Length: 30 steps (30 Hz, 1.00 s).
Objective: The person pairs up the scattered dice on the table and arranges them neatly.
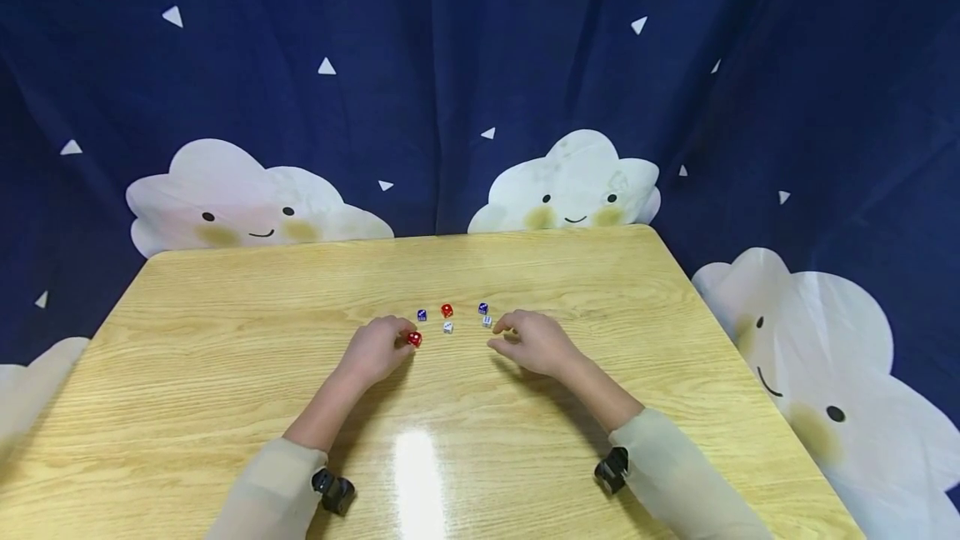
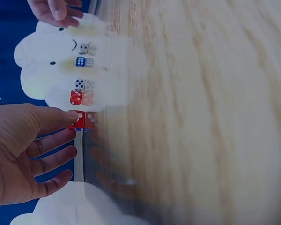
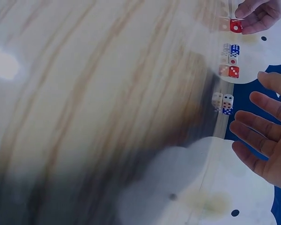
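My left hand (image 1: 378, 348) pinches a red die (image 1: 415, 339) between thumb and forefinger, low at the tabletop; the other fingers are spread loosely in the left wrist view. Just beyond it sit a blue die (image 1: 422, 315), a second red die (image 1: 447, 310) and a white die (image 1: 447, 327). My right hand (image 1: 536, 343) holds nothing, its fingers loosely bent and apart in the right wrist view. Close to its fingertips are another white die (image 1: 487, 322) and, right behind that, another blue die (image 1: 483, 307).
All the dice stand on a glossy wooden table (image 1: 247, 332) that mirrors them. A dark blue curtain (image 1: 435, 65) with white clouds hangs behind the far edge and along the sides. Black wrist straps (image 1: 333, 492) sit on both sleeves.
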Each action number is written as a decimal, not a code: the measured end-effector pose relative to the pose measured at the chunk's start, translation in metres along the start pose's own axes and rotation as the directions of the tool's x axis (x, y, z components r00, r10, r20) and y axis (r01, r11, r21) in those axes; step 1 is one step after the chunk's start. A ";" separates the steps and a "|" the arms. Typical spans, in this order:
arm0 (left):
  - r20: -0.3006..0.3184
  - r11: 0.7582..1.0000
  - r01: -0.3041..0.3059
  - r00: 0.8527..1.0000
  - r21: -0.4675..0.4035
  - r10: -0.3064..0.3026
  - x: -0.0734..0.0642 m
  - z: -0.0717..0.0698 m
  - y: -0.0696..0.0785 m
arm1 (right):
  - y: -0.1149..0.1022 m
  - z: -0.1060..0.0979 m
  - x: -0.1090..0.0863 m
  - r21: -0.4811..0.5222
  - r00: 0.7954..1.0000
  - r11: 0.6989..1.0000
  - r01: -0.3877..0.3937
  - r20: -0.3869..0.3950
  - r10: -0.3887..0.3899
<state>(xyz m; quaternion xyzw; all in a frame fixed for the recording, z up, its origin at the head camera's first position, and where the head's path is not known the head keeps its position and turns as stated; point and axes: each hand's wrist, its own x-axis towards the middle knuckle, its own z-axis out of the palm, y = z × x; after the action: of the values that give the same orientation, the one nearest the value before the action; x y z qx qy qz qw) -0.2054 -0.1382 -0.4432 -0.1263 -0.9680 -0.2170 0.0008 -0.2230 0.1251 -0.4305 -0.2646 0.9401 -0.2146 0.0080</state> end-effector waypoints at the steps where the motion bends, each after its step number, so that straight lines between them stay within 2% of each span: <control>1: 0.000 1.000 0.003 1.000 0.000 -0.003 0.000 0.000 0.000 | 0.000 0.001 0.000 0.003 1.000 1.000 -0.001 0.002 0.001; 16: -0.003 0.999 0.001 1.000 0.042 -0.001 0.002 0.005 0.000 | -0.006 0.004 0.002 -0.010 0.999 1.000 -0.023 0.044 0.024; 23: -0.030 1.000 -0.007 1.000 0.014 0.008 0.002 0.007 0.002 | -0.005 0.007 0.003 -0.017 0.999 1.000 -0.014 0.043 0.015; 30: -0.025 1.000 -0.001 1.000 -0.010 0.001 -0.002 0.005 0.008 | -0.005 0.008 0.004 -0.016 1.000 1.000 0.000 0.029 0.001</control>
<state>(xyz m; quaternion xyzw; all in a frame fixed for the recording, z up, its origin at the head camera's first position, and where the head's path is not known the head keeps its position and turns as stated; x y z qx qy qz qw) -0.2017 -0.1295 -0.4441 -0.1242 -0.9667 -0.2235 0.0123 -0.2223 0.1160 -0.4351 -0.2676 0.9417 -0.2032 0.0195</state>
